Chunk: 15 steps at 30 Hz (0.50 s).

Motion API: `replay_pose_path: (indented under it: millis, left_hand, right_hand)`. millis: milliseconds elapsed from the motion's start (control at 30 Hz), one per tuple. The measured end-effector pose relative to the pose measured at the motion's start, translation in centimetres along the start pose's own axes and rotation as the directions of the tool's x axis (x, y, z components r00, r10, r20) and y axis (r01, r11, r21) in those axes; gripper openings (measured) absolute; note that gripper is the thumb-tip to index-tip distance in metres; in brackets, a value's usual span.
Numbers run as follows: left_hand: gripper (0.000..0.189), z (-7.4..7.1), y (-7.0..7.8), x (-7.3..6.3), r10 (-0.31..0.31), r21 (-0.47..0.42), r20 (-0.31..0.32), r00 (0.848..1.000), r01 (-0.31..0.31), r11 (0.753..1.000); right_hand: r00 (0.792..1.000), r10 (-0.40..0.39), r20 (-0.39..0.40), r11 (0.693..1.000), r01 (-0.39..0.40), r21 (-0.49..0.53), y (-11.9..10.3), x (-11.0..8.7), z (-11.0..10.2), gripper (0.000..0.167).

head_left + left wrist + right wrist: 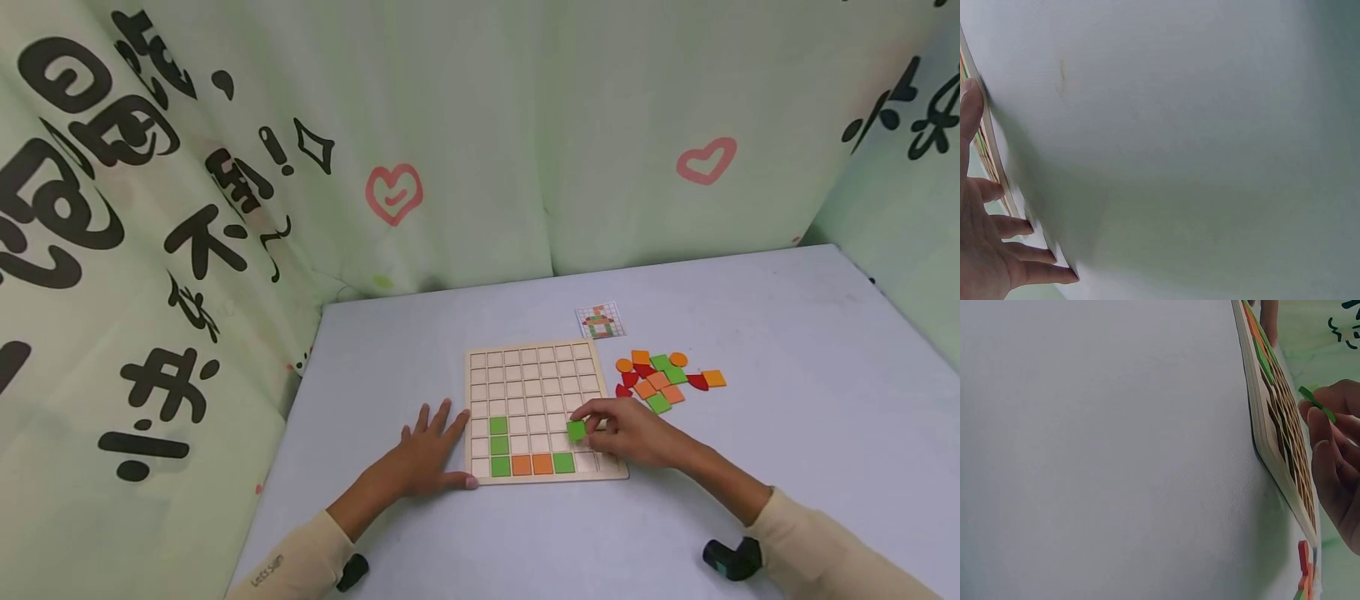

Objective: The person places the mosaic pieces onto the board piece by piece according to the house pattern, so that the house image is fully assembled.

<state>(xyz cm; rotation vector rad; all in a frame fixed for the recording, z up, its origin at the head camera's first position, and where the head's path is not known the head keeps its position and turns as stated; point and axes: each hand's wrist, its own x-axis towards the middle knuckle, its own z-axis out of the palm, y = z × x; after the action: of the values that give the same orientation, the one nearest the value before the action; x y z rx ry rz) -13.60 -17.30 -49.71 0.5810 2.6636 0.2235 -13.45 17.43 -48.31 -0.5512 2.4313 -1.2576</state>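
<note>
A wooden grid board [536, 400] lies on the table, with green and orange square tiles set in its lower left cells. Among these, a column of green tiles [499, 446] meets a bottom row with two orange tiles [532, 465] and a green tile [563, 462]. My right hand [628, 431] pinches a green square tile [576, 431] between thumb and fingers, over the board's lower right part; the right wrist view shows this tile [1317, 404] edge-on. With fingers spread, my left hand [431, 457] rests at the board's left edge, thumb at its lower left corner.
Loose tiles [658, 381] in red, orange and green lie right of the board. A small pattern card [600, 320] is behind it. The pale table [757, 333] is bordered by a printed curtain [480, 125]. Dark wrist devices [733, 558] sit by the sleeves.
</note>
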Motion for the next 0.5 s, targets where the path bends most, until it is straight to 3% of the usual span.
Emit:
replay_pose_path:
  millis: [200, 500]
  left_hand:
    - [0.105, 0.1, 0.0, 0.0, -0.004, -0.002, 0.002, 1.0, 0.004, 1.0]
    - [0.105, 0.1, 0.0, 0.0, -0.002, 0.003, -0.003, 1.0, 0.002, 1.0]
  right_hand:
    - [1.0, 0.01, 0.02, 1.0, -0.01, 0.012, -0.1, 0.4, 0.7, 0.029]
    - [1.0, -0.015, -0.016, 0.998, 0.014, -0.067, 0.0, 0.7, 1.8, 0.025]
